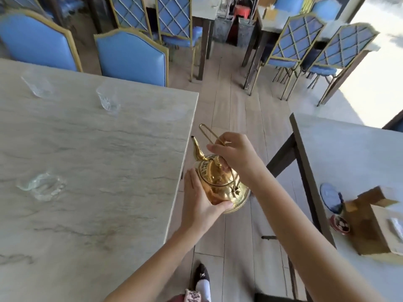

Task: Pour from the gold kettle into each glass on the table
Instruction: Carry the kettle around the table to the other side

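Note:
The gold kettle (220, 184) hangs in the air over the floor, just off the right edge of the marble table (98, 171), with its spout pointing up and away. My right hand (235, 155) grips its thin wire handle from above. My left hand (200, 197) cups the kettle's left side and base. Three clear glasses stand on the table: one at the near left (42, 186), one at the far left (38, 86), one at the far middle (108, 99). I cannot tell whether any glass holds liquid.
Blue padded chairs (130, 55) line the table's far side. A second table (353, 153) at the right carries a cardboard box (370, 223), a blue plate (331, 197) and a small bowl. A wooden aisle floor runs between the tables, with my shoe (201, 277) below.

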